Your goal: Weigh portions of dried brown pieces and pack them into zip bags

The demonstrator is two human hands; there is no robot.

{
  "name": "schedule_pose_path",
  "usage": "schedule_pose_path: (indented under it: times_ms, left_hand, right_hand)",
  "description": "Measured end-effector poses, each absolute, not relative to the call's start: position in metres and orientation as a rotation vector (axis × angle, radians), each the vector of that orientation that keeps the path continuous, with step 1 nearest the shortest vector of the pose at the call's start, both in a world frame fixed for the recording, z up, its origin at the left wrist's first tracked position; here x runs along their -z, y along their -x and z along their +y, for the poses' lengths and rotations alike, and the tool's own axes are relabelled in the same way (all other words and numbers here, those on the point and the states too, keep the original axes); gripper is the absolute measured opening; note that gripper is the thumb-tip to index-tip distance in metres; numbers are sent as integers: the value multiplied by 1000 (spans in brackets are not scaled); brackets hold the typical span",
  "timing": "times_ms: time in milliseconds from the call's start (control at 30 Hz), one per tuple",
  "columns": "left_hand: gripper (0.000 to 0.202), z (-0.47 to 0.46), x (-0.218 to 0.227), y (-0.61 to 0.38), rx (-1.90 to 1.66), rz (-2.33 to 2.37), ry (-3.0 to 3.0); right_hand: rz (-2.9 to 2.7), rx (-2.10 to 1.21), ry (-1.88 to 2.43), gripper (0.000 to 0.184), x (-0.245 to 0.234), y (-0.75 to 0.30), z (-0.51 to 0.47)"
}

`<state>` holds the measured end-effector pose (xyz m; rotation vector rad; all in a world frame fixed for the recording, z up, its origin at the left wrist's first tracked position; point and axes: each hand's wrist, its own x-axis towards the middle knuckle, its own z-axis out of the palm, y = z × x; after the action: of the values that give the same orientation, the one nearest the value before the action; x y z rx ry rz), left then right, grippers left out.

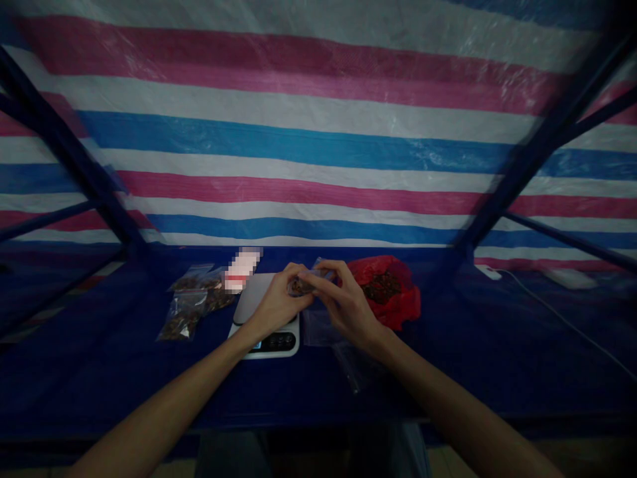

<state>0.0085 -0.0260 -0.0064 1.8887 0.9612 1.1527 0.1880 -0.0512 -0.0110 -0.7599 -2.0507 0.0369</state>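
Both hands meet over the right edge of a white kitchen scale [273, 353], around a small clear plastic bag [298, 287] with brown bits in it. My left hand [282, 295] is closed around the bag's left side. At its upper right part, my right hand [343, 299] pinches the bag with thumb and fingers. The hands and forearm cover part of the scale's plate and display. Just right of my right hand lies an open red plastic bag [405, 302] full of dark brown dried pieces.
Several filled clear bags [182, 313] lie left of the scale, beside a blurred-out pinkish object [242, 269]. Flat clear bags [318, 330] lie below my right hand. A white power strip [488, 271] with a cable sits at right. Blue frame bars and a striped sheet surround the blue table.
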Motion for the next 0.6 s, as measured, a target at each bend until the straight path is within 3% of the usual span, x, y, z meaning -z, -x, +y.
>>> schedule_pose_path:
  times_ms: [233,433,600]
  left_hand:
    - [17,-29,2,-8,-1065,894,-1835]
    - [22,-31,-1,-10,-1091,849,-1651]
    - [24,-30,5,-12,-1102,833,-1562]
  right_hand:
    - [-2116,51,748,61,13,-190,-50]
    - [-1934,-113,789,49,3,-192,-52]
    - [-1981,-42,797,46,3,-194,-50]
